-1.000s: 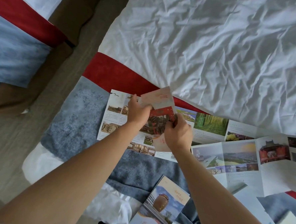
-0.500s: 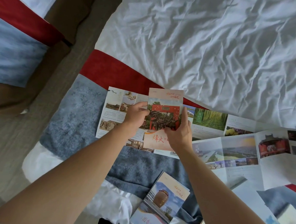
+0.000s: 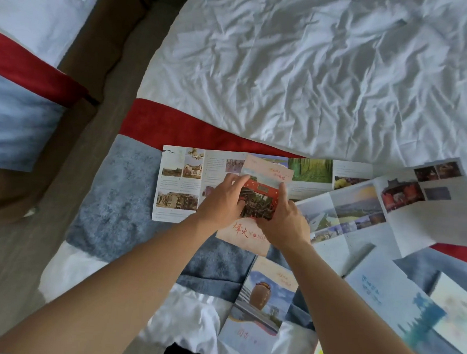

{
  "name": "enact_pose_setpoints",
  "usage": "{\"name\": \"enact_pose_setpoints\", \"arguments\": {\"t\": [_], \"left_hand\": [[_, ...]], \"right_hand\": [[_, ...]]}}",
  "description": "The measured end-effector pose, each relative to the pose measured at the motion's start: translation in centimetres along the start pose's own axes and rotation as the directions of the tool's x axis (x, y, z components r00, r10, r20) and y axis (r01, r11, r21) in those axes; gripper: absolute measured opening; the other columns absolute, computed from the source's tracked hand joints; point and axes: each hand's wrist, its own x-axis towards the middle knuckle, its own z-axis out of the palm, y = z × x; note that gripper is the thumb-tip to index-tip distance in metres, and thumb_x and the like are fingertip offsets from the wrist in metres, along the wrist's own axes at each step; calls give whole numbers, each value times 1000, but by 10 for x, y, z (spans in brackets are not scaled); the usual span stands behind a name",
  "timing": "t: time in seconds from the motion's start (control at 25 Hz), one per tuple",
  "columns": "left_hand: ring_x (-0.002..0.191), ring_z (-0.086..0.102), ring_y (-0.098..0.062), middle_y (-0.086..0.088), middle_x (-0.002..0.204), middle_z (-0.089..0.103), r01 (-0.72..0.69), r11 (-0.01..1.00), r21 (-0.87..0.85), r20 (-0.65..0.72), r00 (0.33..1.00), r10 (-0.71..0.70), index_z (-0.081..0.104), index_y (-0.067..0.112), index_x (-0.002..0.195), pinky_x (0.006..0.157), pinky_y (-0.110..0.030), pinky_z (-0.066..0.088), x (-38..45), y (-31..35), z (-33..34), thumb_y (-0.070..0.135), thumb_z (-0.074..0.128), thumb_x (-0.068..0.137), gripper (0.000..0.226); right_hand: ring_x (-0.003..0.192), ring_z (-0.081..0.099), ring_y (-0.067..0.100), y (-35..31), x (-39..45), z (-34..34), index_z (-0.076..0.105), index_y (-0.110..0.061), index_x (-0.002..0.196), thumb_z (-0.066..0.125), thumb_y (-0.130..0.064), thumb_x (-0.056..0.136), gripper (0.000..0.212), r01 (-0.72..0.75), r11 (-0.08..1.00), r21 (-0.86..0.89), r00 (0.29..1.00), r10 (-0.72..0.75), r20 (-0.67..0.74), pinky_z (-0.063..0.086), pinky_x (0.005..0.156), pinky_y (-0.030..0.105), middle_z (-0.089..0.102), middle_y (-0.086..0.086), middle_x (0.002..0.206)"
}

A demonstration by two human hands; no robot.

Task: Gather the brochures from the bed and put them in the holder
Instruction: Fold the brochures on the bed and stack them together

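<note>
Both hands, left (image 3: 222, 200) & right (image 3: 284, 221), pinch the folded brochure (image 3: 264, 184) by its side edges, over an unfolded one on the bed (image 3: 315, 72). Prob light, thin, floppy paper, glossy/slippery; best gripped at the folded edges, w/ thumbs on top

A rumpled white sheet (image 3: 315, 72) meets a red band (image 3: 175, 126) and grey runner (image 3: 116, 197); brown floor (image 3: 18, 232) beside.

A hotel-style bedroom is showing here — a rumpled white bed (image 3: 315, 72) wearing a red-and-grey runner (image 3: 121, 197), a matching second bed (image 3: 29, 55) lying left of it, travel brochures (image 3: 356, 209) spreading over the runner.
</note>
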Motion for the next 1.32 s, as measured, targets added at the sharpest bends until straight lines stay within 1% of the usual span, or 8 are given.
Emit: {"name": "enact_pose_setpoints", "arguments": {"t": [0.12,0.24,0.36,0.6,0.8,0.96,1.08,1.32], "left_hand": [[105,59,-28,-12,137,43,-30,999,15,28,999,30,34,15,149,78,-32,50,-28,23,11,6,60,92,64],[102,60,-30,-13,136,42,-43,997,63,56,998,40,32,16,148,77,-39,55,-59,45,34,3,59,89,66],[104,58,-31,-14,135,42,-16,996,87,67,998,10,33,15,146,82,-43,55,-96,67,67,0,58,87,66],[114,54,-33,-12,138,38,50,993,109,144,987,-65,30,17,148,86,-48,53,-173,77,137,9,59,90,66],[133,37,-38,-16,153,18,28,983,183,134,990,-53,29,19,150,100,-52,46,-194,63,169,3,58,87,71],[131,36,-35,-15,155,17,-12,960,280,109,994,-19,32,22,149,102,-50,42,-191,47,185,4,59,85,72],[129,36,-35,-14,156,19,-22,926,378,106,994,-19,30,26,150,101,-49,42,-188,36,190,11,61,85,74],[133,30,-36,-16,157,14,9,954,298,129,990,-50,26,25,153,104,-49,42,-188,34,197,8,59,88,75]], "right_hand": [[96,64,33,16,-40,0,-3,-27,151,64,-49,84,98,-12,1000,0,999,12,-43,43,65,37,57,10,120],[96,64,33,44,-79,12,-4,-26,151,62,-47,85,95,-24,1000,6,998,25,-55,41,65,37,57,9,121],[97,64,31,75,-119,31,-6,-25,153,62,-47,87,97,-32,999,-6,999,31,-23,41,68,37,57,9,119],[103,63,32,129,-185,87,-11,-26,153,61,-40,89,97,-13,1000,-10,999,14,53,45,68,38,53,7,122],[105,63,30,139,-190,123,-7,-28,154,57,-32,92,90,-12,998,-59,997,16,72,41,66,36,51,7,129],[104,61,29,141,-180,145,-9,-27,155,53,-14,93,89,-5,990,-139,996,18,88,41,64,37,48,9,132],[106,59,28,139,-177,156,-9,-29,156,54,-13,93,90,-11,990,-138,998,20,64,41,65,35,48,9,129],[107,56,29,139,-178,162,-10,-35,155,55,-15,94,91,-61,993,-105,996,68,65,42,65,36,43,10,127]]}}
